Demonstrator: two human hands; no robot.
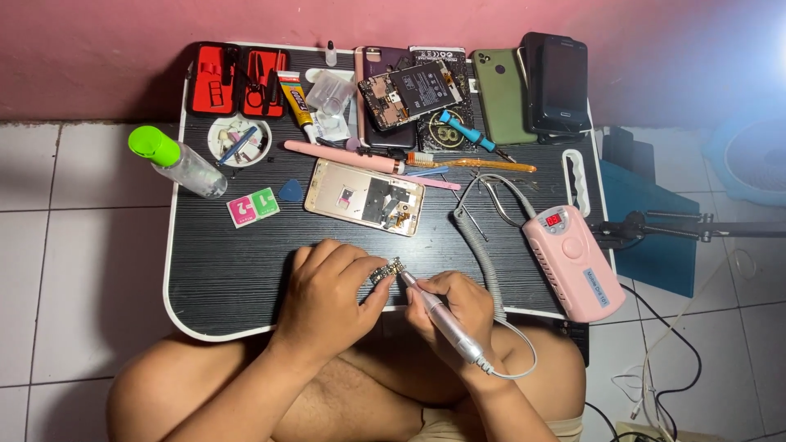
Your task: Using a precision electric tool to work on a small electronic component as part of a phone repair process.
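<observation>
Clearly, two bare hands work a small part at the near edge of a black, wood-grained worktop (221, 278).

Beyond them on the worktop lies an opened gold phone frame (364, 196), and to the right a pink control box with a red display (573, 262), its coiled grey cord (479, 245) running toward the hands. The left hand (327, 299) has its grip clamped on a small metal circuit piece (388, 271), held just above the worktop. The right hand (458, 311) grips a slim silver-pink rotary pen (438, 315), its tip touching that piece.
</observation>
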